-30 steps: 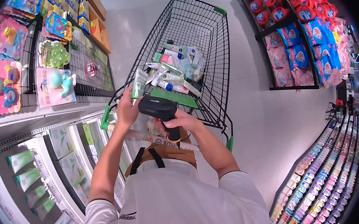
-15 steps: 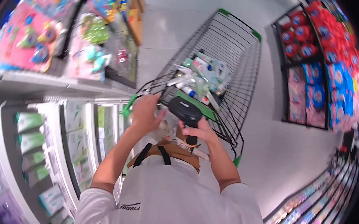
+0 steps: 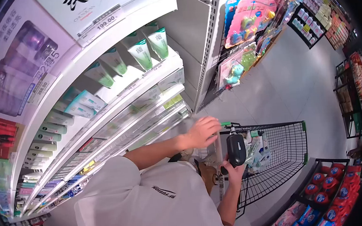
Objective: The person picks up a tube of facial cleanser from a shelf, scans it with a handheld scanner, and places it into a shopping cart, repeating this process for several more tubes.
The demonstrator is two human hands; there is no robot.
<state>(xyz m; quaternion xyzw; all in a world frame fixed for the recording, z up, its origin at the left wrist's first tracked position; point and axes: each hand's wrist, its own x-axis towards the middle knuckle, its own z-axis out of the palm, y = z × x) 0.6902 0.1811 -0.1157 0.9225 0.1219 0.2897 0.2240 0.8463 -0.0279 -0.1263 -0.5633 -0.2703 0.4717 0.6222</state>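
In my right hand (image 3: 235, 168) is a black handheld barcode scanner (image 3: 236, 149), its grip wrapped by my fingers and its rounded head up. My left hand (image 3: 204, 132) is lifted beside the green end of the cart's handle (image 3: 225, 123), fingers loosely bent and holding nothing that I can see. Just beyond the scanner stands a black wire shopping cart (image 3: 289, 164) with green corners. A pile of packaged goods (image 3: 259, 151) lies in its near end, partly hidden by the scanner.
White shelves on my left carry green-and-white tubes (image 3: 140, 54), light blue packs (image 3: 84, 105) and a purple boxed set (image 3: 22, 68). Carded toys (image 3: 250, 18) hang past the shelf end. Racks with red packs (image 3: 329, 184) stand at the lower right. Grey floor (image 3: 273, 87) runs between.
My view has swung left toward the shelves, so the cart now appears lower and to the right. My left hand has risen from beside the cart handle. The scanner stays in my right hand.
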